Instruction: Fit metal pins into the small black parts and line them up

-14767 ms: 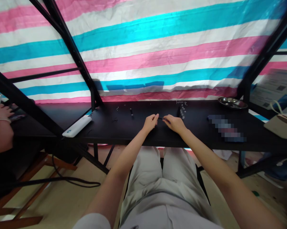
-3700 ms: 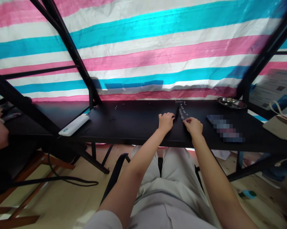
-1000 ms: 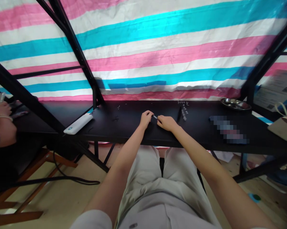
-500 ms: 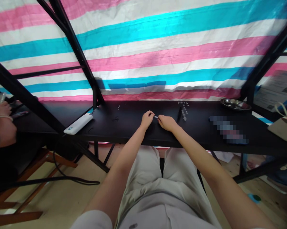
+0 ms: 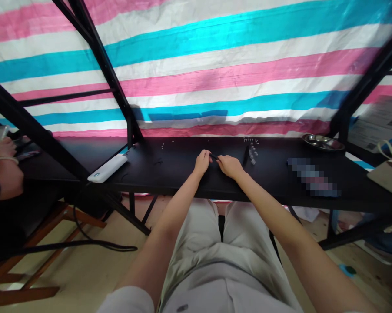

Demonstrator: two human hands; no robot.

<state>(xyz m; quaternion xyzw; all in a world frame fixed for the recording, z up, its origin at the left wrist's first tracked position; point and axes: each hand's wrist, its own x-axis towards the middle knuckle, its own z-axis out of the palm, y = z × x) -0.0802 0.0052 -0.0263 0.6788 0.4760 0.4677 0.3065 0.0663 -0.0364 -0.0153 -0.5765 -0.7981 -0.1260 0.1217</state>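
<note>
Looking down at a long black table point(image 5: 170, 171) in front of a pink, blue and white striped tarp point(image 5: 215, 65). Got the left hand point(image 5: 202, 161) and the right hand point(image 5: 230, 166) close together near the middle of it, fingertips nearly meeting. Pinched between them: a small dark piece point(image 5: 213, 156), thin and short, just above the tabletop. Grip on the left closed down to thumb and fingertips on one end of it, grip on the right closed the same way on the other end. Too tiny to make out what the piece actually is, tbh.

Just right of the right hand: a thin black stick point(image 5: 245, 154) lying on the table, and beside it a row of little clear bits point(image 5: 252, 154). Further right, a blurred-out flat thing point(image 5: 313, 180) and a shallow metal dish point(image 5: 323, 142) near the back edge. Way off to the left, a white power bank point(image 5: 107, 168) at the table's front edge. Also spotted a co-worker's hand point(image 5: 2, 148) at the far left, well apart from all this.
</note>
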